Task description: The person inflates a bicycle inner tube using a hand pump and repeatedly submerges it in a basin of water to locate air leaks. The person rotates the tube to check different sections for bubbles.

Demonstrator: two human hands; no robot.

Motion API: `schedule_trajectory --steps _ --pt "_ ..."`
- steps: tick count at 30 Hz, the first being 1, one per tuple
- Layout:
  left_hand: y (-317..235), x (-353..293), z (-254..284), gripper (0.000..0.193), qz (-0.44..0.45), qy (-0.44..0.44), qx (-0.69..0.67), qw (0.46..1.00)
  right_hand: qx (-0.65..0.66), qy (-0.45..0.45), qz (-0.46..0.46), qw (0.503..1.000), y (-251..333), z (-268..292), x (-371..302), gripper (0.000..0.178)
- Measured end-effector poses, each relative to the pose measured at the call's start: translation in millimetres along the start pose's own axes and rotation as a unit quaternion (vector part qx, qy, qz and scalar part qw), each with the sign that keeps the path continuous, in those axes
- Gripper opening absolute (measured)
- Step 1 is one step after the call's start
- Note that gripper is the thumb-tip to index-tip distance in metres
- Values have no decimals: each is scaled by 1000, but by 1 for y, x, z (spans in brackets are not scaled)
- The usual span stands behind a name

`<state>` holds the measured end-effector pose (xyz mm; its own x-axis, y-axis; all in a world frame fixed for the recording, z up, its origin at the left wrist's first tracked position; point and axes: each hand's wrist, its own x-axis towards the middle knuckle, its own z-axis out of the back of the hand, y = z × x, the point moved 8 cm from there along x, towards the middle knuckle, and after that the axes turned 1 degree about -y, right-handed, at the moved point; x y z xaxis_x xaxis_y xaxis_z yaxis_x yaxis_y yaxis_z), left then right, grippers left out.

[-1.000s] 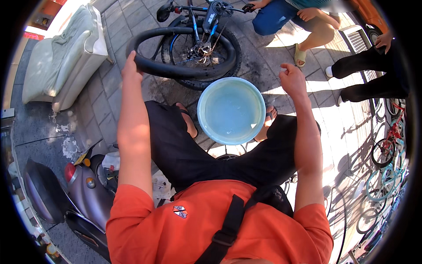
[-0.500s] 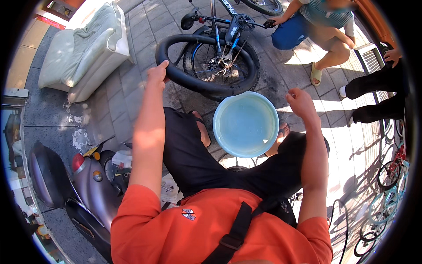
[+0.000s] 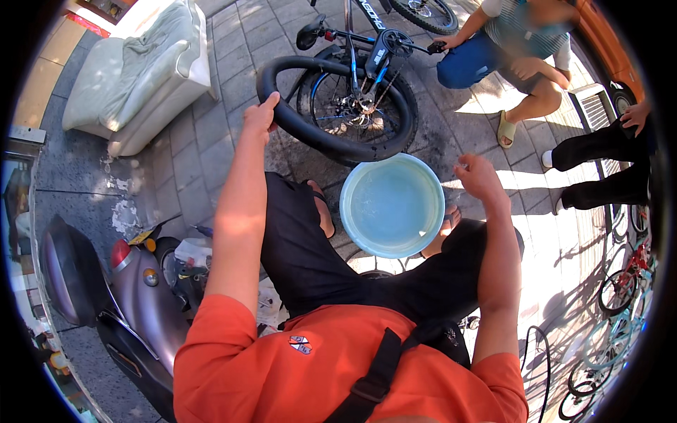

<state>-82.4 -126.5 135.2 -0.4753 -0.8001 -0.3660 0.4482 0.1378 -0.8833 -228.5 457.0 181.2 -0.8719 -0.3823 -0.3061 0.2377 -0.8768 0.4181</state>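
Light-blue round plastic basin (image 3: 393,252): on the grey paving slabs (image 3: 233,70), what looks like clear water inside
Fat black rubber inner tube (image 3: 352,149): closed ring, full and rounded; just beyond the basin and left of its middle, near edge overlapping the basin's far rim in this view; touching or apart, cannot tell
Bare left hand (image 3: 261,116): beyond the basin and to its left, thumb and fingers grasping the tube's left side
Bare right hand (image 3: 479,176): just right of the basin, away from the tube, fingers curled in; whether anything is pinched there, cannot tell
Black bicycle with blue accents (image 3: 367,104): lying on its side past the basin, rear wheel showing through the ring
Crouching person in striped top (image 3: 550,42): beyond and right of the basin, one hand at the bicycle's pedal
Standing person in black trousers (image 3: 599,148): well right of the basin
Pale grey-green cushioned seat (image 3: 151,77): beyond the basin, well left
Glossy grey-purple scooter (image 3: 144,303): left of the basin, nearer the wearer
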Motion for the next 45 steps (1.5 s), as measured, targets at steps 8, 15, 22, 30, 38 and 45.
schedule_trajectory --steps 8,15,22,30,38,45 --pt "-18 -27 -15 64 -19 50 135 989 6 14 -19 1000 -1 3 -7 46" --pt "-17 -35 -16 61 -33 79 157 984 11 -52 -3 999 3 11 -5 42" --pt "-20 -34 -15 50 -37 76 89 992 161 -40 -15 986 30 28 -14 38" --pt "-27 -140 -122 56 60 147 -81 984 132 49 181 973 113 8 2 83" --pt "-46 -130 -143 43 66 139 -137 979 33 124 194 973 125 -36 28 79" --pt "-57 -131 -155 40 83 142 -181 970 55 138 208 967 134 -34 54 64"
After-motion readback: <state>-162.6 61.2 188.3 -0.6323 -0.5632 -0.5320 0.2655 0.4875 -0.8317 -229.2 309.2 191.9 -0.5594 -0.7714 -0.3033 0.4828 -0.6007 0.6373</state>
